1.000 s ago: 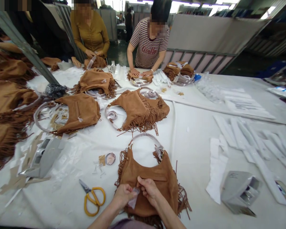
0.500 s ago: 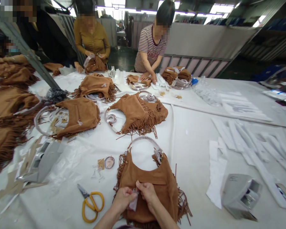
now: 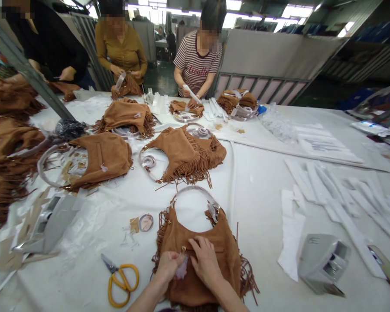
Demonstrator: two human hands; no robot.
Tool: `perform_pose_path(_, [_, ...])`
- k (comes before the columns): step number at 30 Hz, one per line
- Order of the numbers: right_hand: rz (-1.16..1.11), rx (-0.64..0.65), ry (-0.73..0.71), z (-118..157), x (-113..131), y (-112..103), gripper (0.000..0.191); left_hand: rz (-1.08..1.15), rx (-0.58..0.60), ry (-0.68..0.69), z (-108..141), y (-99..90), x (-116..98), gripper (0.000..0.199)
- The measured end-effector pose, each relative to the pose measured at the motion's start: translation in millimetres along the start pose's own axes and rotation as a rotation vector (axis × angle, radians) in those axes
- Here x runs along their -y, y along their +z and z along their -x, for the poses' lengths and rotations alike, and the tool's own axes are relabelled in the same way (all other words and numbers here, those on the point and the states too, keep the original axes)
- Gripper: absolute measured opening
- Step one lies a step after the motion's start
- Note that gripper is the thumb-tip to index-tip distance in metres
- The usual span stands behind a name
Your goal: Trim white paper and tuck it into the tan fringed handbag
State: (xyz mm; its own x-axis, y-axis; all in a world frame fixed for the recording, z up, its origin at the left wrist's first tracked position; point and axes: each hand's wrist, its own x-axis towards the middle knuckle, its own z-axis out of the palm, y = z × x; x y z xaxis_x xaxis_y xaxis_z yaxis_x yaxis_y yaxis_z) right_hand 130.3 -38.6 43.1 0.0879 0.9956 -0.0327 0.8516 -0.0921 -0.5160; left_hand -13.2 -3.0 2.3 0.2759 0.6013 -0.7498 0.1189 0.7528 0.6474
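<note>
Both hands sit on the brown fringed bag lying flat on the white table, right at the person's near edge. Left hand has its fingers curled in, pinching a small clear wrap by a gold zip pull just above the fingertips. Right hand lies flat on the suede with fingers spread a bit, touching the wrap's other side. Yellow scissors lie off to the left of the left fingers, a grey tape dispenser well to the right of the right ones.

scissors lie left of the fringed bag, tape dispenser right.
</note>
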Motion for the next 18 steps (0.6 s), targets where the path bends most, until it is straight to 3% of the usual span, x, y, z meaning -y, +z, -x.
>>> perform_pose_path(3, [0.130, 0.074, -0.050, -6.7, -6.2, 9.0, 0.020, -0.036, -0.017, -0.014, -1.4, -0.9, -1.0, 0.061])
perform_pose_path(8, [0.107, 0.041, -0.091, -10.1, -13.9, 23.0, 0.025, -0.050, -0.044, 0.031, -5.3, -1.3, -2.2, 0.063])
perform_pose_path(18, [0.001, -0.018, -0.117, -3.1, -10.3, 21.2, 0.025, -0.103, -0.103, 0.213, -8.7, 3.7, 1.6, 0.048])
